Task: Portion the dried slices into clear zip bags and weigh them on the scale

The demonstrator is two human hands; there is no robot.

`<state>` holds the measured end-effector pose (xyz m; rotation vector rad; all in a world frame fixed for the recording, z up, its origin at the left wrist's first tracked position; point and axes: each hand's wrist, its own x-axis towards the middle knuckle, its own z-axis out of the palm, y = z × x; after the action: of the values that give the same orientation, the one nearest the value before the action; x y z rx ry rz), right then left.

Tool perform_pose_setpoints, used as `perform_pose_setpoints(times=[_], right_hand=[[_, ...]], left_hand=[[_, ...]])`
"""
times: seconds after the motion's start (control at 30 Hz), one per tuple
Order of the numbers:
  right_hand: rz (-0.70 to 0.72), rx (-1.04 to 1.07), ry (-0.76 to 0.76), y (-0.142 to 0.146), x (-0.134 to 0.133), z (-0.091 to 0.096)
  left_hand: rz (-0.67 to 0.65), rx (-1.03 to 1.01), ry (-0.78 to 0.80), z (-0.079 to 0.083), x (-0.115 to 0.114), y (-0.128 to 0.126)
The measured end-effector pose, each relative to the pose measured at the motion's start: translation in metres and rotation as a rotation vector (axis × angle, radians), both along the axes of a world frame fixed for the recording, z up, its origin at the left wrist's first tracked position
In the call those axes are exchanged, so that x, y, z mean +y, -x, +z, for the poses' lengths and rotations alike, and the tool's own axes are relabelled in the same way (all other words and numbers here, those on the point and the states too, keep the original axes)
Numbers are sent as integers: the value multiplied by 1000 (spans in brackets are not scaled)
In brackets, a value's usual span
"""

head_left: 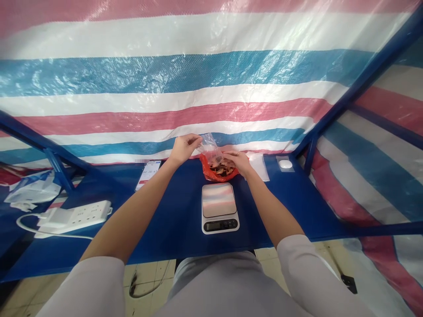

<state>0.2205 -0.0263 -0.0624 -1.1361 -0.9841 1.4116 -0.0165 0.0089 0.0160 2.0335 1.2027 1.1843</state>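
My left hand (183,147) pinches the top edge of a small clear plastic bag (209,147) and holds it up above the far side of the blue table (165,220). My right hand (236,161) reaches into a red plastic bag (211,172) full of brown pieces (222,169), fingers curled over them; whether it grips any is hidden. A small digital kitchen scale (220,207) with a shiny bare plate sits just in front of the red bag, between my forearms.
A phone (148,174) with a lit screen lies left of the bags. A stack of clear bags (259,165) and a small white round object (285,164) lie to the right. A white power strip (77,215) rests at the left. Striped tarp (198,79) and blue frame bars (357,88) surround the table.
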Motion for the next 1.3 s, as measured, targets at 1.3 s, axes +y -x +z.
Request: perform_pose_setpoints(times=[1.3], right_hand=[[-110, -259, -287, 11, -60, 4]], left_hand=[[142, -944, 617, -76, -114, -23]])
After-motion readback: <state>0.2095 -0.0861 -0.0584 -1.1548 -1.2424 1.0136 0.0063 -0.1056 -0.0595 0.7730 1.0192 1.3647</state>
